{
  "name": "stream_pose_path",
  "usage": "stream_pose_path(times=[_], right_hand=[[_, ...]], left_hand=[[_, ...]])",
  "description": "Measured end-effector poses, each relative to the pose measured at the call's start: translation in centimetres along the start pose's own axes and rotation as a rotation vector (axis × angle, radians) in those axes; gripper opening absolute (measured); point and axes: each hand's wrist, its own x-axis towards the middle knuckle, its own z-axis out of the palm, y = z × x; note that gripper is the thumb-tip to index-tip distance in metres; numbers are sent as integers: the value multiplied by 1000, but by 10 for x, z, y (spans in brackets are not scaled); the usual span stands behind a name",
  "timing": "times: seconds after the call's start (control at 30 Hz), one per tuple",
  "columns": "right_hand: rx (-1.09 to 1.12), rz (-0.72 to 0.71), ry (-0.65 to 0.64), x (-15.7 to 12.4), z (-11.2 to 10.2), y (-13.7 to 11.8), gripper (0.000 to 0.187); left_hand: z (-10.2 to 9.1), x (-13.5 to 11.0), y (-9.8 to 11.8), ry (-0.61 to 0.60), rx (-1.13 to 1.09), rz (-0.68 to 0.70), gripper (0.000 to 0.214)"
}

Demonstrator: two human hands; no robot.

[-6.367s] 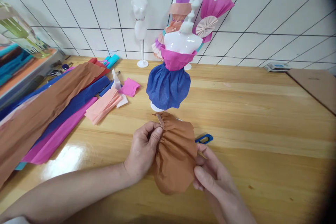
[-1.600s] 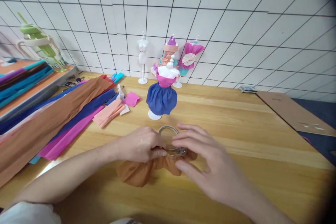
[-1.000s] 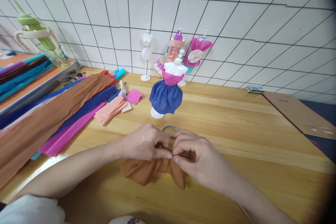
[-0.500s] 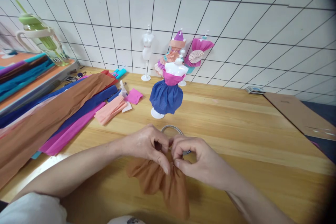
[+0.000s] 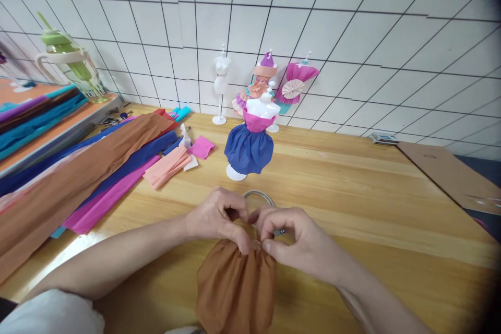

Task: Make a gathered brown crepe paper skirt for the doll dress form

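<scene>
A piece of brown crepe paper (image 5: pixel 237 287), gathered into pleats along its top edge, hangs from both hands over the front of the table. My left hand (image 5: pixel 221 222) pinches the gathered edge between thumb and fingers. Close beside it, my right hand (image 5: pixel 291 237) grips the same edge a little to the right. Just behind the fingers lies a ring-shaped roll, perhaps tape (image 5: pixel 259 195), partly covered by the right hand. Beyond it stands a small white dress form (image 5: pixel 263 108) wearing a pink top and a gathered blue skirt (image 5: pixel 249 147).
Long strips of brown crepe paper (image 5: pixel 78 172) and other colours cover the left side. Folded peach paper (image 5: pixel 167 167) and a pink square (image 5: pixel 202 146) lie nearby. Along the tiled wall stand a bare dress form (image 5: pixel 221 83) and dressed ones. A green bottle (image 5: pixel 72 65) is at far left.
The brown paper has swung from a sideways spread to hanging down in a fuller, rounded shape. Both hands keep their pinch at nearly the same place. The view has tilted slightly.
</scene>
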Motion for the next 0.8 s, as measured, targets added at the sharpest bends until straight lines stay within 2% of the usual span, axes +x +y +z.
stream_pose_path(times=[0.27,0.4,0.47,0.6,0.8], right_hand=[[4,30,-25,1,-3,-3,11],[12,39,-44,-1,-8,-2,11],[17,44,-66,-1,-12,-3,12],[-18,39,-116,3,-22,-7,14],[-149,-4,-135,14,-34,-3,15]], left_hand=[[-1,-2,0,-16,-121,-32,71],[-13,-1,4,-92,-156,-66,88],[-20,-1,2,-157,-208,-137,95],[-30,1,-9,-232,-321,-328,77],[-34,4,-15,-280,-465,-435,52]])
